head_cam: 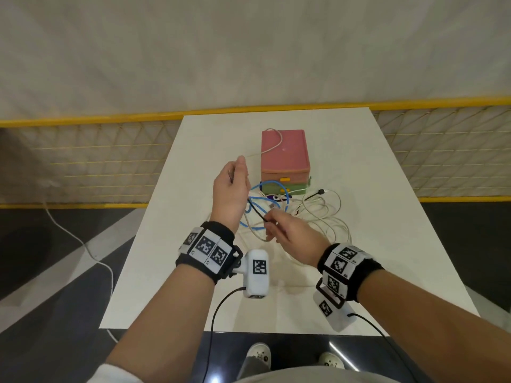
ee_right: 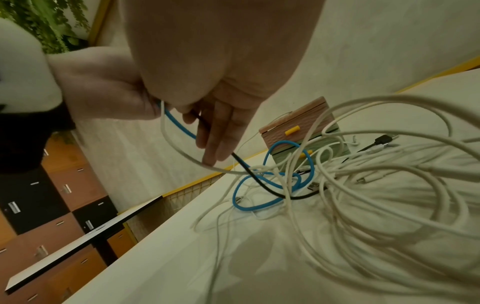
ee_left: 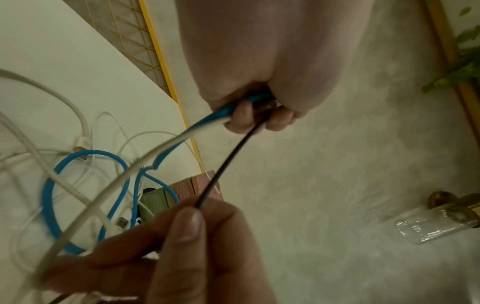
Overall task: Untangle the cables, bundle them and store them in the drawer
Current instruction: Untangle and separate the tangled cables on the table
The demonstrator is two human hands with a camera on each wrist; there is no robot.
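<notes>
A tangle of cables lies on the white table (head_cam: 193,286) before a small drawer box (head_cam: 284,156) with a pink upper and a green lower drawer, both closed. My left hand (head_cam: 235,175) is raised above the table and grips a blue cable (ee_left: 49,197), a white cable (ee_left: 109,191) and a black cable (ee_left: 231,162) together. My right hand (head_cam: 269,221) pinches the black cable (head_cam: 255,210) lower down, stretching it taut between both hands. Long white cables (head_cam: 326,217) loop to the right. The blue cable (ee_right: 259,206) coils in front of the box (ee_right: 298,131).
One thin white cable (head_cam: 272,146) drapes over the box top. A black plug (head_cam: 320,192) lies right of the box. A yellow mesh fence (head_cam: 83,156) borders the table's far and side edges. Another white cable (head_cam: 83,244) trails on the floor at left.
</notes>
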